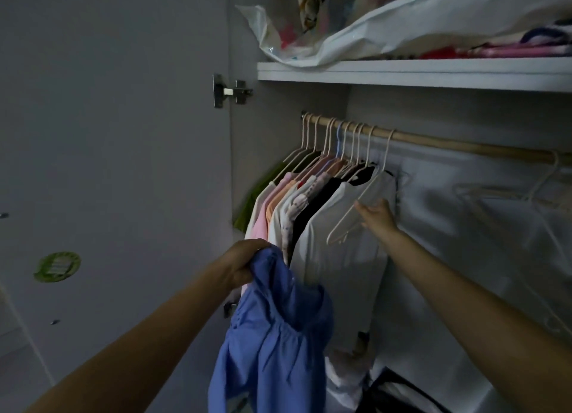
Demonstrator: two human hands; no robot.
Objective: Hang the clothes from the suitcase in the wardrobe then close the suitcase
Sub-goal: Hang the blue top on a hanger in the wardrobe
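Dim wardrobe interior, pale panels; open door (108, 149) filled the left half of the frame, metal hinge (230, 91) at its upper edge. Round green sticker (57, 266) on the door at lower left, its print too blurred to read. No other legible writing anywhere.

White shelf (402, 72) ran across the upper right, carrying a crinkled white plastic bag (356, 38) and folded pink fabrics (520, 52) at far right.

Below it, wooden rail (464, 146) slanted down toward the right. Hung clothes (297, 202) bunched at its left end on thin pale hangers: green, pink, orange, patterned, black, then a white garment (340, 258) outermost. Right of that bunch the rail was mostly bare, with one empty hanger (501, 192) hanging near the right edge.

Right hand (379, 216), centre-right, gripped a slim white hanger (356, 214), fingers curled round its arm; the hanger's hook was on the rail, just beside the white garment.

Left hand (244, 264), lower centre, clutched a blue garment (272, 335), soft gathered cloth, drooping to the bottom edge, in front of the hung clothes' lower hems.

Dark bag-like shape (393, 394) at the wardrobe floor, bottom centre-right; details unclear. Suitcase out of view.
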